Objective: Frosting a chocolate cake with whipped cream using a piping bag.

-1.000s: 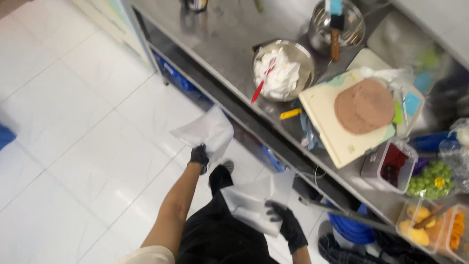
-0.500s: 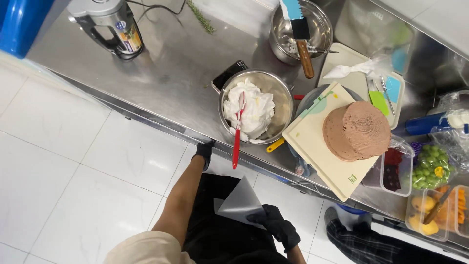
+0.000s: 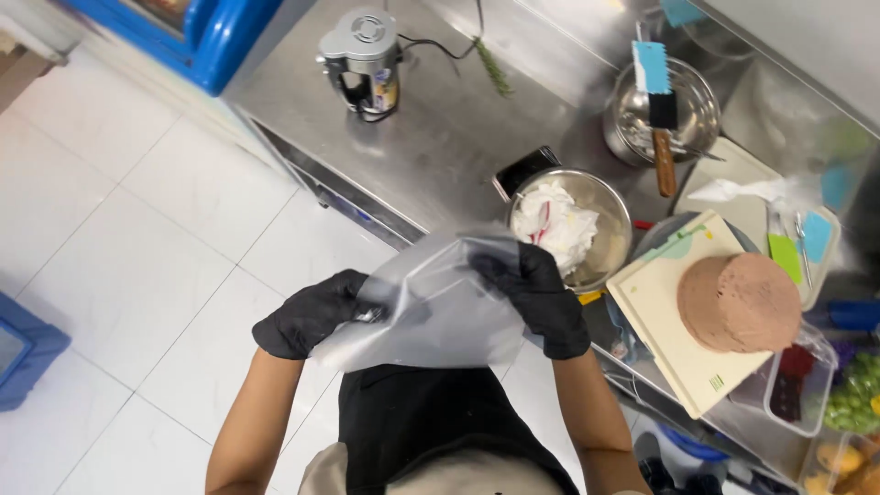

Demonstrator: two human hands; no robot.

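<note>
Holding clear plastic bag in mid-air over the floor, just short of the counter edge. Left hand closed, pinching one side of the bag; right hand closed, gripping the top edge. Both gloved, black. Standing near steel bowl of white cream; brown cake resting on cutting board. Risk, judged: thin film slipping from gloved fingers, or tearing if pulled apart too hard; mouth collapsing if grip is uneven.
</note>
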